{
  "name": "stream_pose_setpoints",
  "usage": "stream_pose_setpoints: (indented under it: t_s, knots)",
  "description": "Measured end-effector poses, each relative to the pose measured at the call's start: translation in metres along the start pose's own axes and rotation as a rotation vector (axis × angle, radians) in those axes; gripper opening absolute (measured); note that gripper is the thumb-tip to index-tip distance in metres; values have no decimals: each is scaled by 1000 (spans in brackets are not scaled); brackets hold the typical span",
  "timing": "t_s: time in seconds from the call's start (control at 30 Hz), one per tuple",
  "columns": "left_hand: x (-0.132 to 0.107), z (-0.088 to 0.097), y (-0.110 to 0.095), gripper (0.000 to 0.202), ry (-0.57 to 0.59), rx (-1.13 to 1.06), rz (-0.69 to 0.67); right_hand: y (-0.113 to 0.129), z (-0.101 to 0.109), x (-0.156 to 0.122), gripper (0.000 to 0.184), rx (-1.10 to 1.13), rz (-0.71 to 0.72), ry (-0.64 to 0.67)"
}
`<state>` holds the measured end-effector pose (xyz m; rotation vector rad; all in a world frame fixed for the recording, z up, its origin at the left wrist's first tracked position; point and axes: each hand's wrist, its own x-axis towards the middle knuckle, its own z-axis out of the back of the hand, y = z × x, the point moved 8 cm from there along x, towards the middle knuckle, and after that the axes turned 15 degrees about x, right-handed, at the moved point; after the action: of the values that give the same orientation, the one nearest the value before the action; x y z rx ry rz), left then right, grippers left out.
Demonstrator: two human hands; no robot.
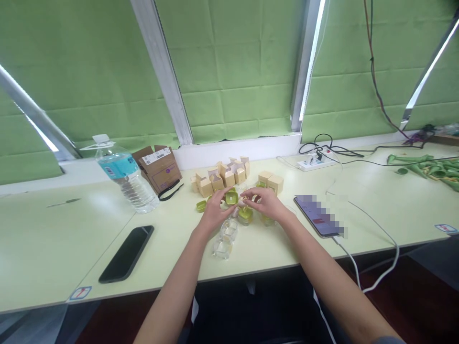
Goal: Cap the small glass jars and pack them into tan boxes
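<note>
Green blinds (233, 71) fill the whole upper half of the frame, crossed by slanting white window bars; below them a pale green desk (53, 248) runs the full width. At left centre stands a clear water bottle (129, 179), upright, with an opened cardboard box (159, 167) just behind it to the right. A black phone (126, 253) lies face up, screen dark, in the lower left, well apart from the hands; a second phone (317, 215) lies lit at right of centre, a white cable (380, 229) plugged into its near end and looping off the desk edge. A white power strip (315, 164) sits at the back under the window, dark cords trailing from it; a heap of green plastic pieces (430, 167) lies at the far right edge. At centre, a cluster of small tan boxes (222, 177) stands against the sill. Just in front of them both hands work close together: the left hand (213, 210) has its fingers curled snugly about a green cap (231, 197); the right hand (265, 203) has its fingertips drawn narrow toward that cap, though whether they grip anything I cannot tell. Small clear jars (224, 239) sit just below the hands, nearer the desk edge; another green cap (201, 206) lies loose left of the left hand.
</note>
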<state>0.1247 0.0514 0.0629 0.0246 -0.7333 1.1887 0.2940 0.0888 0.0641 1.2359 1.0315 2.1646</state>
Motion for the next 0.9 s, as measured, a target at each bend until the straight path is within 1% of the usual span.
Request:
stream_pose_setpoints:
  t_s: [0.13, 0.37, 0.53, 0.67, 0.9]
  knots:
    - [0, -5, -4, 56, -8, -27, -19, 4, 0, -1, 23, -42, 36, 11]
    - [-1, 0, -13, 45, -76, -17, -72, 12, 6, -2, 20, -96, 147, -79]
    - [-2, 0, -18, 44, -85, 21, -97, 18, 1, -3, 12, -82, 245, -47]
    - [-3, 0, -22, 43, -102, 21, -124, 19, -3, -3, 9, -102, 258, -31]
    - [-3, 0, -25, 46, -114, -24, -169, 16, -3, -3, 8, -154, 269, -41]
